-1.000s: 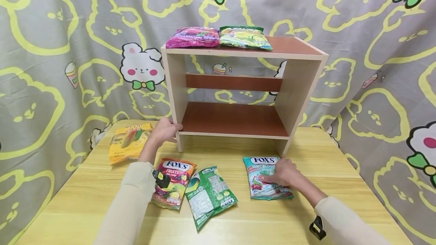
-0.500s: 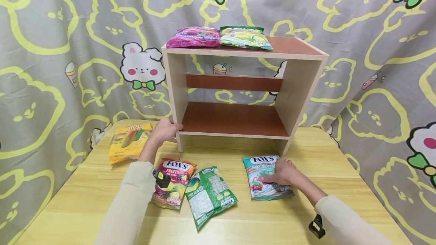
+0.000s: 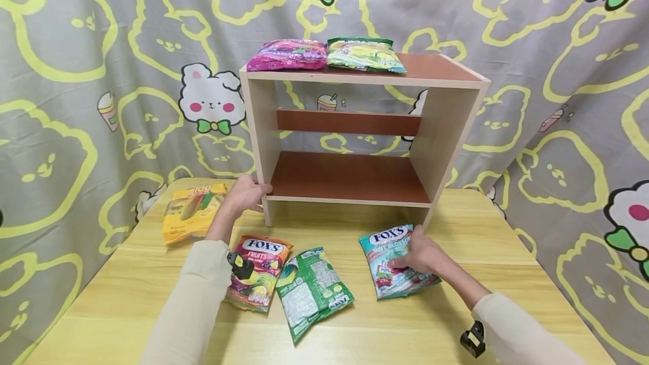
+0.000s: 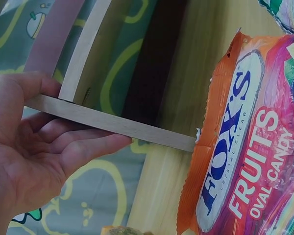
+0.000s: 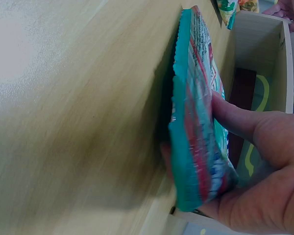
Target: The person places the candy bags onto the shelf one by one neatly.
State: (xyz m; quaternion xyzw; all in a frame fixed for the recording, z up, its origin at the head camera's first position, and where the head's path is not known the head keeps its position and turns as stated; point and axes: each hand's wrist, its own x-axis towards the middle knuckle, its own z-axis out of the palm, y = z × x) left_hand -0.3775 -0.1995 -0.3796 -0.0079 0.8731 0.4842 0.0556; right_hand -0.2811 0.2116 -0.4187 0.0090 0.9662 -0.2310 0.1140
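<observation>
My left hand (image 3: pixel 248 193) grips the left side panel of a small wooden shelf (image 3: pixel 350 199). In the left wrist view the thumb lies on one side of the panel (image 4: pixel 112 122) and the fingers on the other. My right hand (image 3: pixel 425 252) holds a teal Fox's mint candy bag (image 3: pixel 387 266) by its right side, in front of the shelf's right leg. The right wrist view shows the thumb on the front of this bag (image 5: pixel 198 122) and a fingertip behind it, with the bag tilted up from the table.
Near my left forearm lie an orange Fox's fruits candy bag (image 3: pixel 258 269) and a green candy bag (image 3: pixel 314 292). A yellow candy bag (image 3: pixel 190 216) is at the far left. On the shelf top rest a purple bag (image 3: pixel 291 55) and a green-yellow bag (image 3: pixel 365 55). A patterned curtain (image 3: pixel 152 61) hangs behind.
The mint candy bag has turned slightly and its top edge has risen in my right hand. My left hand has stayed on the shelf panel.
</observation>
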